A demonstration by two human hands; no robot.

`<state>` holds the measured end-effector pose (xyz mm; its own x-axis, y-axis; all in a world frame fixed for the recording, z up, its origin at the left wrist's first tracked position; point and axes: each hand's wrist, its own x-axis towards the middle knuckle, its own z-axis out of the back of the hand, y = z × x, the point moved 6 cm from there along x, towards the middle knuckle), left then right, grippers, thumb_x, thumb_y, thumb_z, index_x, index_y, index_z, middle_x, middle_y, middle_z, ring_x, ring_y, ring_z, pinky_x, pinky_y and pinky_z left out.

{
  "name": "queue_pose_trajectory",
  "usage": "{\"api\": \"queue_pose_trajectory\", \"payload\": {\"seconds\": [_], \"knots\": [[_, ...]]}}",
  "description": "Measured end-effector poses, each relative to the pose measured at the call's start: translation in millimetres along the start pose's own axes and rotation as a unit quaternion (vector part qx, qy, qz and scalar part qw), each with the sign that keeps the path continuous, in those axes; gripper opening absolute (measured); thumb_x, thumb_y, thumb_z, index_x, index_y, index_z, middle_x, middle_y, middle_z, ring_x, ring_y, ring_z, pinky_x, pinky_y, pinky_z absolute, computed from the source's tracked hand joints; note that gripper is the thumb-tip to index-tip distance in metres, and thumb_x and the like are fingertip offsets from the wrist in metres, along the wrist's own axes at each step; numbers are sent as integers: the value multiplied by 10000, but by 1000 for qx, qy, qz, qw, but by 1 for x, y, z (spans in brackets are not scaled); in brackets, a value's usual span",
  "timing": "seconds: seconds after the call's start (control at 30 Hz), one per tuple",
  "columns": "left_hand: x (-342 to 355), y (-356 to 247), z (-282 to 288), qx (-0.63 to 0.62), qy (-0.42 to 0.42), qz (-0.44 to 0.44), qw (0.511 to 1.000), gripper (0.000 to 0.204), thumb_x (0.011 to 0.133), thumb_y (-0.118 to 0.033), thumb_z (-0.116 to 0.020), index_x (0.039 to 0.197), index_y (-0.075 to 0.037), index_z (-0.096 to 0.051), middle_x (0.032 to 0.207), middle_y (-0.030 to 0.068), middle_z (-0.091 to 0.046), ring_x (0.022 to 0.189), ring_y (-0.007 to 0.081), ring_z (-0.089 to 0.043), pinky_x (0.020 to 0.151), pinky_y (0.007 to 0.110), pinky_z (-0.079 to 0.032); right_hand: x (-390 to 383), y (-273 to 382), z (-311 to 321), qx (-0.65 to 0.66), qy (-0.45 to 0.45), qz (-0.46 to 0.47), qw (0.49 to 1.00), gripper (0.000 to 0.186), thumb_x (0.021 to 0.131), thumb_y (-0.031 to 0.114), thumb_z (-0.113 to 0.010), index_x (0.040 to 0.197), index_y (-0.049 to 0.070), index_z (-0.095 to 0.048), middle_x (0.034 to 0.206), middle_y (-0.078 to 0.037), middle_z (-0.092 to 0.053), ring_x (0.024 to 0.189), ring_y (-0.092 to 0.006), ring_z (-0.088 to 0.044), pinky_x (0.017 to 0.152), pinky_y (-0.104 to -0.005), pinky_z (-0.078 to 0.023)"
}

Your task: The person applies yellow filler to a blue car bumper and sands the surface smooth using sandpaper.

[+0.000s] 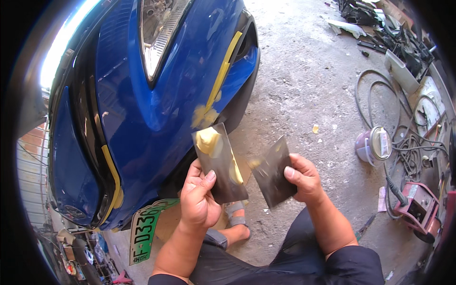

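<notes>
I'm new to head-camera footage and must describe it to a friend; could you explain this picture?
No machine here: a person works with two bare hands. The picture comes from a wide camera worn on the head, looking down, so straight edges bend. The left hand holds a thin dark plate bearing yellow paste; the right hand holds a second dark plate. Ahead, to the left, is a blue car front with yellow strips. On the floor to the right are a round tub and cables.

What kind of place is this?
Probably a car repair workshop: a blue car has yellow strips along its front, the left hand holds a flat blade with yellow paste, and a heap of loose parts lies on the floor.
</notes>
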<state>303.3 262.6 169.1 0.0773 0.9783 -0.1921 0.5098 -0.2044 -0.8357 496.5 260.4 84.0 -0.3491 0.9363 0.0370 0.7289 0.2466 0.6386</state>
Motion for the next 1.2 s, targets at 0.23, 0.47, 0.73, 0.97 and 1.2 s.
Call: {"api": "queue_pose_trajectory", "payload": {"seconds": [0.23,0.47,0.73,0.97,1.2], "knots": [[-5,26,-22,-49,51,132,989,357,919,33,-487,1267,3,-414,1202,155,-582,1122,207,-575,1011,357,-447,3,-15,-19,66,93,-60,992,387,898,154,-655,1213,-13,-504,1091,-62,-619,990,-124,-589,890,-298,-477],[-12,-14,-23,73,54,-139,986,405,935,1,-487,1329,-43,-406,1303,117,-535,1176,237,-541,1046,402,-404,-21,21,6,-57,-78,33,995,436,867,85,-655,1247,-44,-484,1081,-128,-637,949,-149,-621,856,-303,-500],[-37,-11,-35,12,229,-170,958,490,961,43,-430,1425,-110,-398,1417,130,-442,1314,277,-428,1084,414,-353,-21,35,-57,-262,-43,86,960,312,921,27,-600,1199,-12,-463,1025,-115,-650,929,-125,-620,799,-269,-500],[-52,-37,-33,515,240,-290,770,367,901,51,-548,1266,22,-535,1066,146,-617,961,238,-618,811,321,-483,-17,84,-100,-263,17,166,950,366,904,-24,-600,1243,-16,-463,1007,-142,-668,902,-147,-640,768,-272,-514],[-51,-35,17,84,221,-22,971,411,910,47,-548,1315,3,-494,1225,98,-611,1129,165,-567,973,307,-435,-21,110,-164,-462,266,242,811,471,701,-134,-644,1123,74,-663,1211,-176,-609,1201,-383,-547,950,-445,-480]]}}
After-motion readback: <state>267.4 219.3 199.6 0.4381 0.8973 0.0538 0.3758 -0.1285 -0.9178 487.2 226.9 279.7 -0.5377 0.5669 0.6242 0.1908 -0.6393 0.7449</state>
